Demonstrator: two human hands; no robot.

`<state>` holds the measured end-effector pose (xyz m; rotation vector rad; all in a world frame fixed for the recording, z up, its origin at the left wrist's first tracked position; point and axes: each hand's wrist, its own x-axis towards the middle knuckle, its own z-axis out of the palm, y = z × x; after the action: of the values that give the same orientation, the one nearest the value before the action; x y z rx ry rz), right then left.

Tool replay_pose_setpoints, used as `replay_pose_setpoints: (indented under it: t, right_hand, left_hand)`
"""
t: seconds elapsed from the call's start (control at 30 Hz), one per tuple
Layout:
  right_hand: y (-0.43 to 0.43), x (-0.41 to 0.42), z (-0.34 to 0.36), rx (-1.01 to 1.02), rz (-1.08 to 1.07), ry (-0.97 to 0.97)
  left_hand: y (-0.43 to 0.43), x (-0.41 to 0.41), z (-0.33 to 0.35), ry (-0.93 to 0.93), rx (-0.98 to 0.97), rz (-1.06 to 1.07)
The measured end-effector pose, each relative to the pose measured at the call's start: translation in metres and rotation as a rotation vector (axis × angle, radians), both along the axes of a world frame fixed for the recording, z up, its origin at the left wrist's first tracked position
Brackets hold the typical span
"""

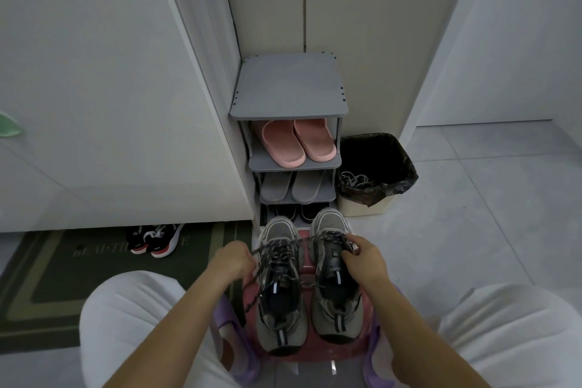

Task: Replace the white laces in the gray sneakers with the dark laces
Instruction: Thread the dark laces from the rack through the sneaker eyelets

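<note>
Two gray sneakers stand side by side on a pink stool (304, 264) between my knees, toes pointing away. The left sneaker (278, 296) is threaded with a dark speckled lace (280, 250). My left hand (233, 260) grips a dark lace end pulled taut to the left of that shoe. My right hand (362, 257) pinches a dark lace at the tongue of the right sneaker (335, 287), which also carries dark lacing over its front. White laces (354, 180) lie coiled inside the bin.
A gray shoe rack (289, 104) with pink slippers (299, 143) and gray slippers stands just ahead. A waste bin (374, 173) with a black liner sits to its right. Black-and-red shoes (156, 239) rest on a dark doormat (63, 277) at left.
</note>
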<state>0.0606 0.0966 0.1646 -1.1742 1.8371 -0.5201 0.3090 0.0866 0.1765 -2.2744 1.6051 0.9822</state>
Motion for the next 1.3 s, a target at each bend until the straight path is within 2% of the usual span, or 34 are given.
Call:
replay_pose_setpoints:
  t: [0.07,0.2,0.27,0.33,0.5,0.73,0.8,0.93,1.03,1.1,1.17,1.3]
  right_hand:
    - [-0.003,-0.002,0.004,0.015,0.073,0.038]
    - [-0.011,-0.004,0.011,0.08,0.178,0.096]
    - [-0.015,-0.002,0.015,0.055,0.188,0.121]
    - [-0.02,0.0,0.021,-0.03,0.18,0.132]
    - [-0.035,0.006,0.031,-0.15,0.223,0.192]
    - [-0.059,0.031,0.04,-0.057,0.475,0.215]
    - [-0.064,0.039,0.05,-0.095,0.458,0.107]
    - [-0.076,0.046,0.082,-0.137,0.248,-0.332]
    - [-0.086,0.044,0.101,-0.175,0.14,-0.5]
    - [-0.092,0.038,0.111,-0.193,0.048,-0.621]
    - [-0.097,0.03,0.117,-0.214,0.004,-0.604]
    - [-0.102,0.014,0.116,-0.217,-0.115,-0.618]
  left_hand:
    - [-0.008,-0.008,0.003,0.017,-0.054,-0.018]
    - [-0.023,-0.039,0.013,0.088,-0.322,-0.12]
    - [-0.032,-0.055,0.012,0.157,-0.364,-0.168]
    - [-0.039,-0.065,0.006,0.184,-0.32,-0.225]
    - [-0.05,-0.073,0.0,0.075,-0.126,-0.336]
    - [-0.066,-0.057,0.05,0.5,-0.186,-0.154]
    - [-0.069,-0.048,0.067,0.605,-0.245,-0.09]
    - [-0.067,-0.03,0.084,0.81,-0.309,0.046]
    - [-0.063,-0.022,0.083,0.89,-0.318,0.107]
    - [-0.06,-0.019,0.076,0.891,-0.307,0.139]
    - [-0.056,-0.017,0.066,0.841,-0.294,0.155]
    - [-0.043,-0.018,0.047,0.616,-0.267,0.035]
